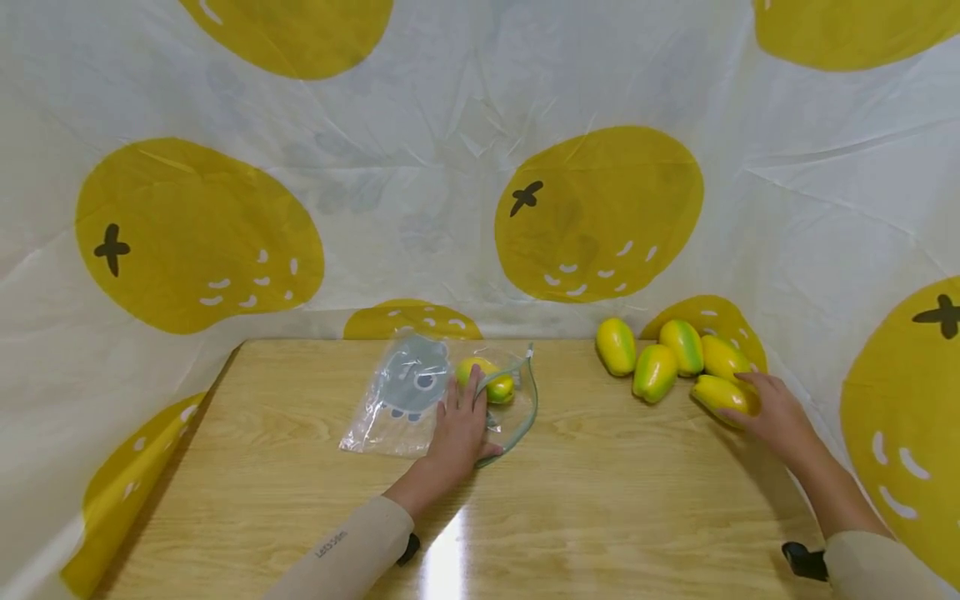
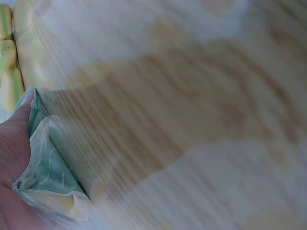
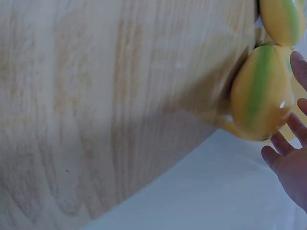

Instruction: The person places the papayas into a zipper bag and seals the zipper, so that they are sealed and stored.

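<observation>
My left hand (image 1: 459, 429) rests on a clear plastic zip bag (image 1: 367, 433) with a grey-green cartoon print. Its fingers reach straight over the film, and the thumb touches the green-edged mouth, which gapes to the right. One yellow papaya-like fruit (image 1: 504, 388) with green patches lies at the bag's mouth, partly behind the fingers. At the right, my right hand (image 1: 776, 417) is spread at the nearest papaya-like fruit (image 1: 716, 397), fingertips right at its surface. In the right wrist view that fruit (image 3: 261, 93) shows a green stripe, and the fingers are apart beside it.
Several more yellow-green fruits (image 1: 655, 373) lie close together at the table's back right. The wooden table (image 1: 600, 500) ends against a white cloth (image 1: 420, 208) with big yellow fruit prints, hanging behind and at both sides.
</observation>
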